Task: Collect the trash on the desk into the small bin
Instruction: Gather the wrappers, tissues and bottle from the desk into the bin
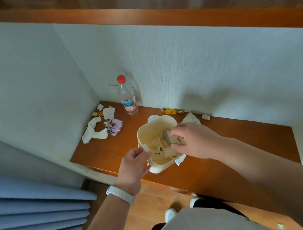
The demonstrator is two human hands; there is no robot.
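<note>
**Head view.**

- Step in hand, as I read it: one piece is going into the bin (164,119).
- Your right hand (194,141) hangs over the bin's mouth. Its fingers are curled round a tan packet (166,137), which sits below the rim, inside the bin.
- Your left hand (134,165) grips the bin's near-left rim and steadies it on the bench (254,130).
- Other paper lies at the bin's bottom; I can't make out what it is.

**Next move (judgement).** Loosen the right fingers, let the packet fall, and lift the hand clear of the rim. Keep the left grip on, since the bin looks light enough to tip.

**Left to collect, placed from the bin.**

- Tissues (95,132) and a purple pack (115,128) lie to the far left, well apart from the bin.
- A candy (171,111) lies behind the bin, near the wall.
- A wrapper (191,118) lies just behind and to the right, partly hidden by your right hand.
- A scrap (180,159) touches the near-right wall.
- A bottle (127,96) stands upright behind and to the left, cap on. I can't tell whether it counts as trash.

The left cluster calls for the longest reach.
</note>
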